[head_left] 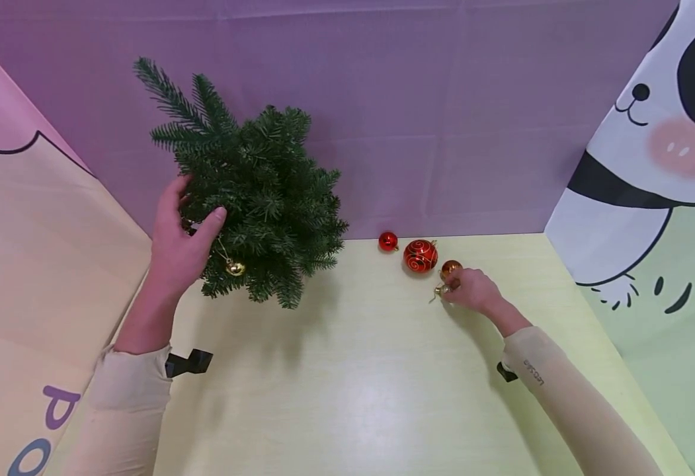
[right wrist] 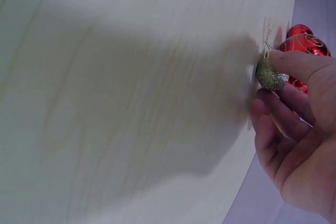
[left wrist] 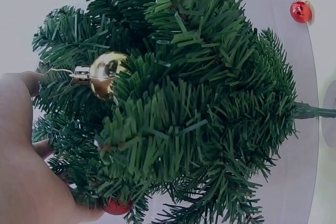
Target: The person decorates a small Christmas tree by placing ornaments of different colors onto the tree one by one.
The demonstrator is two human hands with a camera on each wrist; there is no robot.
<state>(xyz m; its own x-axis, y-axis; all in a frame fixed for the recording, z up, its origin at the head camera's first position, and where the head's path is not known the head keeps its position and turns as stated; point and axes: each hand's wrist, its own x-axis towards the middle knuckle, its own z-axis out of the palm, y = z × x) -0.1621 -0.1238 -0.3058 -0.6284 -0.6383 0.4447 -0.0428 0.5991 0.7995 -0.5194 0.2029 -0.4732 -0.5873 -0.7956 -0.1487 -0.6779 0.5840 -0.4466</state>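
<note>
My left hand (head_left: 179, 241) grips the small artificial Christmas tree (head_left: 270, 198) by its left side, thumb in front and fingers partly hidden among the branches. A shiny gold ball ornament (left wrist: 107, 74) hangs near the thumb; low in the left wrist view, a red ball (left wrist: 116, 206) shows through the needles. Over at the right, my right hand (head_left: 475, 289) pinches a small glittery gold ball ornament (right wrist: 272, 74) between thumb and fingertips, its hanging string trailing from the cap. Right behind those fingers lies an orange-brown ball (head_left: 451, 268).
A large red ball with gold swirls (head_left: 420, 256) and a smaller plain red ball (head_left: 388, 241) lie along the table's back edge. Behind the pale wood table (head_left: 347, 370) stands a purple backdrop (head_left: 442, 119). Printed panels flank both sides, a panda (head_left: 639, 158) on the right one.
</note>
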